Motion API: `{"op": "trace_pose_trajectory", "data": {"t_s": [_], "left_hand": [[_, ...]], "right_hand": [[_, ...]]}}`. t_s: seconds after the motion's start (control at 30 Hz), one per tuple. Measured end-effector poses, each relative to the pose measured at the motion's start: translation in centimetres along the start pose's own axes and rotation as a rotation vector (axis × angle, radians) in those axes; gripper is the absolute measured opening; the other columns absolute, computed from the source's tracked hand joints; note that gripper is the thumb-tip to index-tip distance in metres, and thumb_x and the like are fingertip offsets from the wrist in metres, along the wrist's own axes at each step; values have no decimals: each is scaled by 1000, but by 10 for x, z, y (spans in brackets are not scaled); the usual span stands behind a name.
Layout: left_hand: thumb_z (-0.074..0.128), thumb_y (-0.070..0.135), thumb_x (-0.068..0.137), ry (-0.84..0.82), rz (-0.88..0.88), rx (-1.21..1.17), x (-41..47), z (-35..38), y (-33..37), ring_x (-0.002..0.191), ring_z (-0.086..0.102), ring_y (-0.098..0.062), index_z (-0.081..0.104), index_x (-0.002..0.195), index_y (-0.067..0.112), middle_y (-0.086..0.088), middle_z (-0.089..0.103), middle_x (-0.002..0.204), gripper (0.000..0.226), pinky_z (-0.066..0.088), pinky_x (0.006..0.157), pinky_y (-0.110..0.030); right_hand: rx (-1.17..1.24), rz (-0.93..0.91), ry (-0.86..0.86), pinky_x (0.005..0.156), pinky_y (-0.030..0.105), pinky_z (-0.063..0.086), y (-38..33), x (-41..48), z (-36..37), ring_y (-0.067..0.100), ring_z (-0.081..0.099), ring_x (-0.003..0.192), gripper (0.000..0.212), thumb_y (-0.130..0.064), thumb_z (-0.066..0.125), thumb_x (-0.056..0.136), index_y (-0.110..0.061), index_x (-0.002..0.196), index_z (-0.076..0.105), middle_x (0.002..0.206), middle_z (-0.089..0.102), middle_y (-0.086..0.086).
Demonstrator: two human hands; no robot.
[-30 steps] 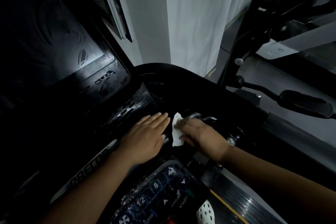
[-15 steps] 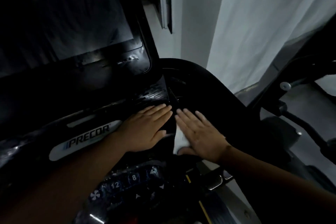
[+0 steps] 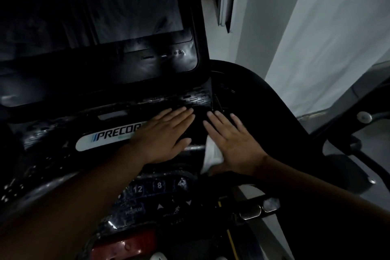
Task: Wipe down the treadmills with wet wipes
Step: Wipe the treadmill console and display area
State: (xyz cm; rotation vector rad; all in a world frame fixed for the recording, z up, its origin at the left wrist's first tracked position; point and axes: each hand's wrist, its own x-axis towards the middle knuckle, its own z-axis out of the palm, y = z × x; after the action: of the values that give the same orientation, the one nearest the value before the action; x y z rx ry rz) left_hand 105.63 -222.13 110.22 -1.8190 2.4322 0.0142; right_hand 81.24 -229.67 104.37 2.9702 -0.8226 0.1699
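Fingers of the right hand (image 3: 232, 143), bunched over the wet wipe (image 3: 212, 152) a second ago, now lie straight and press it onto the right end of the treadmill console (image 3: 190, 99) (left hand (image 3: 164, 135) spread flat beside, holding nothing), so wiping here looks underway.

- Both hands lie flat on the dark Precor treadmill console (image 3: 109, 136).
- The right hand (image 3: 232, 143) presses a white wet wipe (image 3: 212, 153).
- The left hand (image 3: 164, 137) rests just beside it, below the screen (image 3: 101, 17).
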Motion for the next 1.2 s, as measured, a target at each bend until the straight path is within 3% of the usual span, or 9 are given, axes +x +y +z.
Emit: {"op": "trace_pose_trajectory", "data": {"t_s": [0.23, 0.37, 0.5, 0.63, 0.73, 0.83, 0.93, 1.07, 1.2], "left_hand": [[-8, 64, 90, -13, -6, 0, 1, 1, 0, 151, -17, -4, -3, 162, 22, 8, -14, 167, 84, -11, 123, -28], [-7, 64, 89, 2, -9, -28, 0, 0, -1, 148, -21, -1, -4, 162, 22, 9, -16, 166, 84, -15, 119, -25], [-6, 67, 87, 9, -26, -38, -2, -1, -2, 146, -25, 0, -5, 162, 21, 9, -20, 165, 88, -20, 116, -22], [1, 70, 89, 20, -29, -52, -11, -1, -15, 149, -21, -2, -1, 162, 21, 9, -15, 166, 88, -19, 118, -21], [3, 74, 91, 25, -80, -51, -23, 3, -27, 151, -18, -3, 1, 163, 22, 9, -13, 167, 89, -16, 120, -25], [2, 74, 90, 39, -99, -57, -24, 4, -29, 151, -18, -2, -1, 163, 24, 11, -14, 167, 88, -13, 122, -28], [5, 73, 93, 57, -94, -53, -25, 5, -28, 151, -20, -2, -2, 162, 25, 12, -16, 166, 85, -12, 123, -29], [13, 71, 95, 106, -91, -81, -25, 8, -29, 153, -11, -3, 10, 163, 23, 10, -5, 168, 83, -8, 123, -29], [12, 70, 95, 104, -79, -80, -25, 9, -29, 153, -11, -3, 10, 163, 23, 10, -5, 168, 83, -7, 123, -30]], "right_hand": [[-150, -226, -72, 121, 54, 17, 22, -23, 5, 32, 11, 154, 121, -81, 60, 72, -16, 161, 9, 168, 9, 13], [68, 39, -183, 124, 49, 1, 16, 14, -18, 16, -22, 152, 127, -96, 40, 69, -20, 161, -2, 169, -13, 3], [255, 92, -167, 125, 46, -5, -9, 34, -24, 8, -30, 148, 122, -93, 39, 72, -23, 161, -4, 167, -19, -3], [545, 263, 57, 124, 38, 16, -1, 30, -43, 18, 11, 152, 116, -74, 68, 74, -22, 161, 12, 166, 15, 6], [441, 461, 329, 87, 31, 46, -16, 25, -38, 28, 54, 112, 65, -46, 74, 85, -16, 138, 52, 127, 51, 9], [548, 560, 331, 73, 30, 45, -41, 20, -25, 22, 58, 88, 21, -27, 64, 96, -15, 113, 62, 109, 47, -1], [636, 642, 412, 77, 21, 44, -48, 10, -23, 6, 53, 83, 9, -17, 61, 98, -17, 106, 62, 102, 43, -9], [667, 607, 492, 82, 5, 36, -64, -6, -32, 2, 55, 94, 10, -14, 57, 98, -20, 105, 60, 104, 48, -6], [525, 379, 166, 124, 30, 10, -89, -6, -9, 21, 17, 152, 61, -53, 25, 106, -16, 152, 41, 164, 24, 2]]}}
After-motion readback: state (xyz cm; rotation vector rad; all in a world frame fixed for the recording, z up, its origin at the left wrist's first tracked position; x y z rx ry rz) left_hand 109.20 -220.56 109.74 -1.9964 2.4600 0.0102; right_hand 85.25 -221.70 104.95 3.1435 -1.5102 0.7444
